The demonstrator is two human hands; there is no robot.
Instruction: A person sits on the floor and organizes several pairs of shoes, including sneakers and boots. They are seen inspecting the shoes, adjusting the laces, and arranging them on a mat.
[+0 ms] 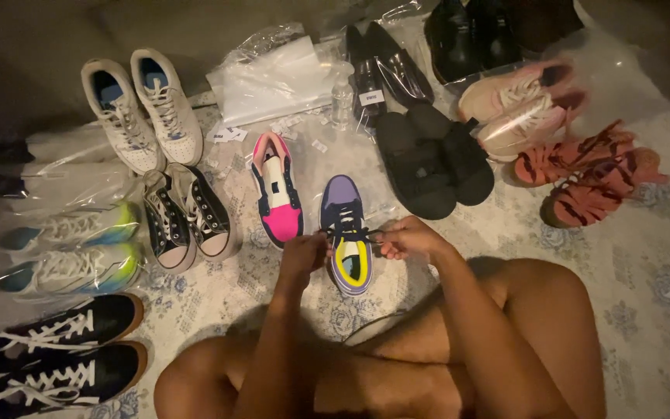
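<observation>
A purple, yellow and white sneaker (345,233) lies on the patterned cloth in front of me. My left hand (304,254) pinches its dark lace on the left side. On the right side, my right hand (409,237) pulls the other lace end. Both hands hover over the middle of the shoe. Its mate, a pink, white and navy sneaker (277,190), rests just to the left with no laces showing. My crossed bare legs (428,349) fill the bottom of the view.
Around me lie white sneakers (143,109), black canvas shoes (186,217), bagged teal-yellow runners (71,248), black-and-white sneakers (56,349), black slides (432,159), bagged pink sneakers (521,109), red sandals (587,174), black dress shoes (385,66) and an empty plastic bag (277,77).
</observation>
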